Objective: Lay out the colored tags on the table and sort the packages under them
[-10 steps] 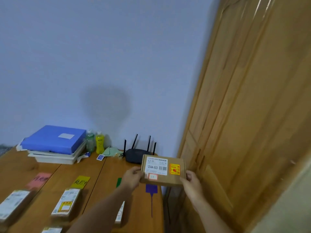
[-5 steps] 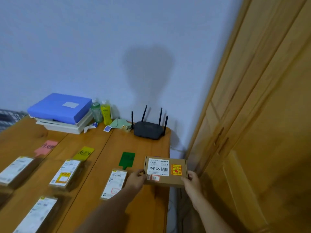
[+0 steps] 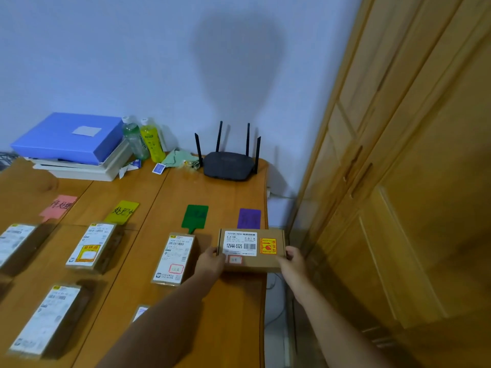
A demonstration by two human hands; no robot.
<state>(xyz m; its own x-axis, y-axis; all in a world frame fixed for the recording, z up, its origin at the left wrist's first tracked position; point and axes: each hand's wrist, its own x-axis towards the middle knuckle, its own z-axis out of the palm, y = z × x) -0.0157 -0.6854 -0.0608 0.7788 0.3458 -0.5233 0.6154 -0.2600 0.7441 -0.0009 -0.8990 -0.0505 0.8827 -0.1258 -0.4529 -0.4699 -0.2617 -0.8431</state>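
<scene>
A brown cardboard package [image 3: 251,249] with a white label and a yellow-red sticker is held by both hands just in front of the purple tag [image 3: 249,218], low over the table's right edge. My left hand [image 3: 211,264] grips its left end, my right hand [image 3: 291,262] grips its right end. A pink tag [image 3: 59,207], a yellow tag [image 3: 122,211] and a green tag [image 3: 195,216] lie in a row on the wooden table [image 3: 212,192]. Packages lie below them: one under green [image 3: 174,257], one under yellow [image 3: 91,247], one under pink [image 3: 14,244], another lower left [image 3: 47,318].
At the back stand a black router [image 3: 228,166], two bottles [image 3: 144,140], a blue box on white trays [image 3: 71,142] and crumpled green cloth [image 3: 180,158]. A wooden wardrobe [image 3: 398,181] rises close to the table's right edge, leaving a narrow gap.
The view has tilted down, showing the purple tag. Both hands have lowered the package toward the table, just in front of that tag.
</scene>
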